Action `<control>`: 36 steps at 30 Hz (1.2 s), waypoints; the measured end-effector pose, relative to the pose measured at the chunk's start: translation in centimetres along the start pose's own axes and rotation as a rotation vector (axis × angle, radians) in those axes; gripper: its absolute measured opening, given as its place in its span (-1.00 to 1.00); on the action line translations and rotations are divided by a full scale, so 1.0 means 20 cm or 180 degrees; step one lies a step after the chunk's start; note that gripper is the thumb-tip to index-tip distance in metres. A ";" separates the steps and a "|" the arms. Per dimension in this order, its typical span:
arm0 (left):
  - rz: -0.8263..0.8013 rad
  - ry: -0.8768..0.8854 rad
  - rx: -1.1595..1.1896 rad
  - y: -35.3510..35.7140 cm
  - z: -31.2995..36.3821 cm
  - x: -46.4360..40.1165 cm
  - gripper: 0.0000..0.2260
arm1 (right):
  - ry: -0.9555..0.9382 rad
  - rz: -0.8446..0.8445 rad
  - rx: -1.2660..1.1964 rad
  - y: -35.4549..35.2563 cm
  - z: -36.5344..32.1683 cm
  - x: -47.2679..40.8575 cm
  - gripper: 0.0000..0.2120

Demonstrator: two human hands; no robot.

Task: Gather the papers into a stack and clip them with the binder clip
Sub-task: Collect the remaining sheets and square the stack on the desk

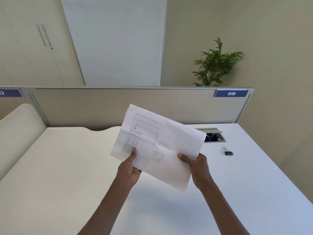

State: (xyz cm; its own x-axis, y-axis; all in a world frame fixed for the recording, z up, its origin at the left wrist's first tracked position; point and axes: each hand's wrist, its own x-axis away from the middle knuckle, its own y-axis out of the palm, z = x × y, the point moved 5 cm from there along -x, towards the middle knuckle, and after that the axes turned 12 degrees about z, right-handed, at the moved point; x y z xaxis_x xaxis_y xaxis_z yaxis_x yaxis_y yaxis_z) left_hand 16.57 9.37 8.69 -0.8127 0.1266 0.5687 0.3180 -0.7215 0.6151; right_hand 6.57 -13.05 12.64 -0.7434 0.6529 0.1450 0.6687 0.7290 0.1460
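A stack of white papers (162, 146), the top sheet printed with a table and some handwriting, is held tilted in the air above the white desk (67, 175). My left hand (129, 168) pinches the stack's lower left edge, thumb on top. My right hand (197, 164) grips the right edge, thumb on the sheet. A small black binder clip (228, 152) with silver handles lies on the desk to the right of the papers, apart from both hands.
An open cable hatch (214, 136) sits in the desk behind the clip. A beige partition (118, 107) with a blue "018" label (231, 93) bounds the far edge. A potted plant (215, 65) stands beyond it, cabinets at the far left.
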 end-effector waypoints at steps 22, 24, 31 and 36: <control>-0.0865 0.0851 -0.2599 -0.14 0.23 0.02 -0.60 | 0.0221 -0.0671 0.0614 -0.13 0.04 -0.08 -0.64; -0.0849 0.0855 -0.2684 -0.16 0.21 0.01 -0.58 | 0.0258 -0.0650 0.0691 -0.15 0.06 -0.09 -0.67; 0.0580 0.2380 -0.3460 -0.13 0.15 -0.01 -0.69 | -0.0408 0.0397 0.1745 -0.10 0.14 -0.11 -0.86; 0.0915 0.2231 -0.2864 -0.18 0.09 -0.02 -0.63 | -0.0274 0.0708 0.1377 -0.07 0.21 -0.10 -0.86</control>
State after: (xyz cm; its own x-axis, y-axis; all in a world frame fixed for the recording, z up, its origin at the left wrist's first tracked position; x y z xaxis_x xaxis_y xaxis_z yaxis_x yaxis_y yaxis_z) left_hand 16.61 13.05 7.19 -0.9474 -0.3189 0.0265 0.3022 -0.9189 -0.2537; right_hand 7.06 -14.60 7.96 -0.5935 0.8037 0.0423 0.7593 0.5765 -0.3017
